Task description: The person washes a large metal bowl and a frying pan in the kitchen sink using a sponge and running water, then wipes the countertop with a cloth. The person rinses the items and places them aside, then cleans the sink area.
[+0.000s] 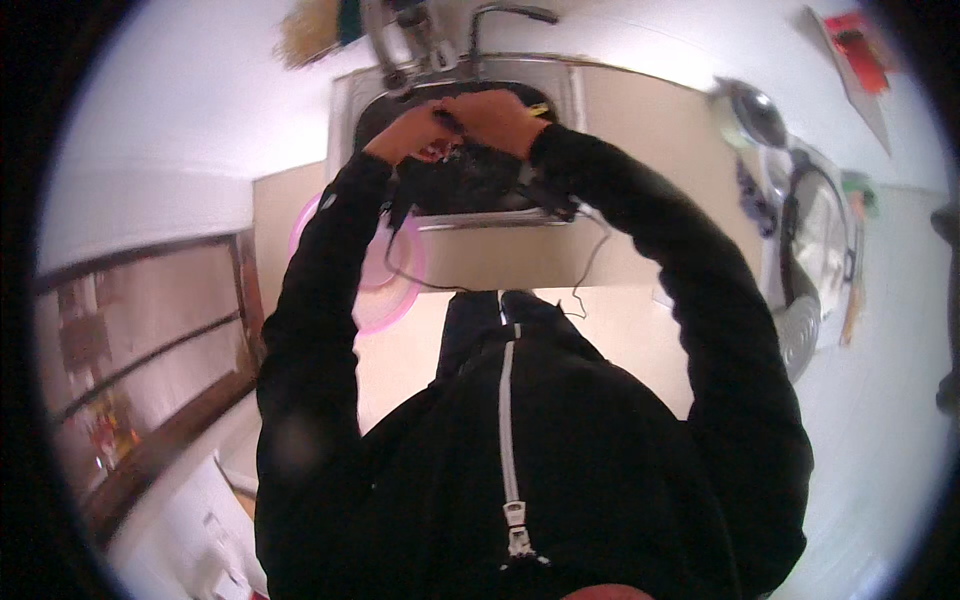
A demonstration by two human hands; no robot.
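My left hand (420, 131) and my right hand (491, 120) meet over the dark basin of a metal sink (574, 97). Between them is a small dark item (448, 120), too blurred to name; which hand holds it I cannot tell. Something reddish and shiny (435, 150) shows at the left fingers, also unclear. The fingers of both hands are curled and partly hidden. Below the hands, dark material (469, 180) fills the basin. Near each wrist hangs a dark object with a thin cable. A bit of yellow (538, 110) shows beside my right wrist.
A dark faucet (475, 45) rises behind the sink. A pink-rimmed round basin (412, 292) lies below left, partly behind my left sleeve. On the right are a metal pot or lid (757, 112) and a large round pan or lid (817, 225). A brown-framed window (247, 277) is at left.
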